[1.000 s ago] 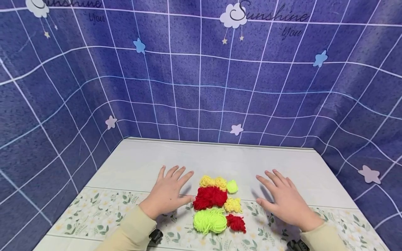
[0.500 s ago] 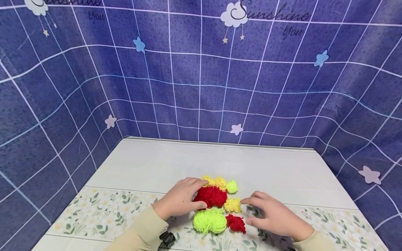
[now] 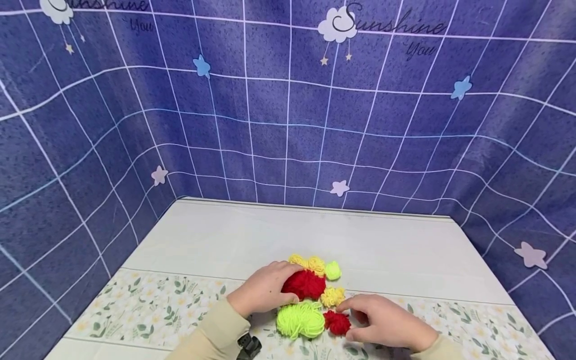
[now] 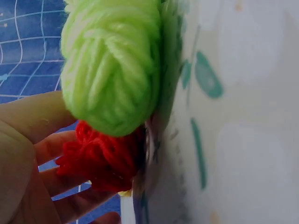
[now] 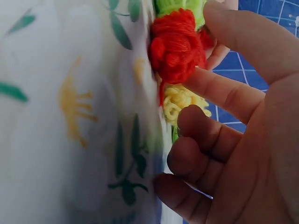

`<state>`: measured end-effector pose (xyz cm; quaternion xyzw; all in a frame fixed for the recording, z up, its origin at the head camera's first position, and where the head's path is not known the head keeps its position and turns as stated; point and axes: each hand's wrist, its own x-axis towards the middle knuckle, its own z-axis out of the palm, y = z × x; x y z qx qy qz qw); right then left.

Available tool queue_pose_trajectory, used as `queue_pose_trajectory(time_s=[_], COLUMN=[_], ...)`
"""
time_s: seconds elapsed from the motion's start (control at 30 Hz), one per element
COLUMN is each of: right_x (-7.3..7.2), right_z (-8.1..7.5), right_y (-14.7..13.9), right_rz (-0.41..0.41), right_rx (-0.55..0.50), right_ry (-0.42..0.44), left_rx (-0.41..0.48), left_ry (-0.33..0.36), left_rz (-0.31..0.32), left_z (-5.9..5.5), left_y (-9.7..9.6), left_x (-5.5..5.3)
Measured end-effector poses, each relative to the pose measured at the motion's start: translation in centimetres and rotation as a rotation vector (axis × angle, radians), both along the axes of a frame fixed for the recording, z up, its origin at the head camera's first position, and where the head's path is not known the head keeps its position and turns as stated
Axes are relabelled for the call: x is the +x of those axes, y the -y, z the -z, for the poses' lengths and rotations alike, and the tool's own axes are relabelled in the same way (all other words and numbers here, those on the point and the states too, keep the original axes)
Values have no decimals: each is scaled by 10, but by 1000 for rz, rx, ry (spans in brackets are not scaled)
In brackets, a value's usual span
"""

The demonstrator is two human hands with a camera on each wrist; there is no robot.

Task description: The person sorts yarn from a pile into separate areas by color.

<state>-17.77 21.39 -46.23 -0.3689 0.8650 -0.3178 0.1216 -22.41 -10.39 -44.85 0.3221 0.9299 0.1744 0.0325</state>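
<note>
My left hand (image 3: 265, 289) is at the left end of a large red yarn bundle (image 3: 307, 285), with the thumb along its near side and the fingers over its far side. In the left wrist view the fingers (image 4: 56, 181) pass behind the red yarn, which is partly hidden by a lime-green yarn bundle (image 4: 112, 70). My right hand (image 3: 384, 322) holds a small red yarn bundle (image 3: 337, 323) between index finger and thumb. In the right wrist view the index fingertip touches that yarn (image 5: 175, 46) while the other fingers curl below. Both bundles lie on the table.
Beyond the large red bundle lies a yellow yarn bundle (image 3: 315, 264), beside a small lime-green one (image 3: 333, 270). A small yellow bundle (image 3: 333, 296) sits close to the right fingertips. A floral cloth strip (image 3: 180, 305) crosses the white table (image 3: 382, 250); blue grid curtains (image 3: 270, 110) surround it.
Both hands came down and inward from a spread position above the table. The left hand reached the large red bundle; the right hand reached the small red one, which now looks more compact.
</note>
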Motion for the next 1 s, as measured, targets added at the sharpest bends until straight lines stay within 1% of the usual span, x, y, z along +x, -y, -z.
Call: queue_pose_trajectory(time_s=[0.1, 0.17, 0.27, 0.4, 0.5, 0.67, 0.87, 1.0], right_x=[-1, -1, 0, -1, -4, -6, -2, -2], right_z=[3, 7, 11, 14, 15, 14, 16, 14], right_y=[1, 1, 1, 0, -1, 3, 4, 2], right_rz=[19, 33, 41, 45, 49, 58, 63, 51], right_rx=[23, 35, 39, 37, 37, 47, 67, 44], right_ry=[28, 53, 58, 19, -5, -35, -67, -68], left_rx=[7, 14, 16, 16, 9, 3, -15, -21], left_ry=[9, 28, 42, 18, 5, 11, 7, 13], left_rz=[-10, -20, -32, -43, -52, -81, -65, -79], left_z=[4, 5, 9, 11, 9, 8, 10, 11], left_y=[-2, -2, -1, -1, -1, -1, -2, -2], left_x=[-1, 0, 0, -2, -4, -5, -4, -5])
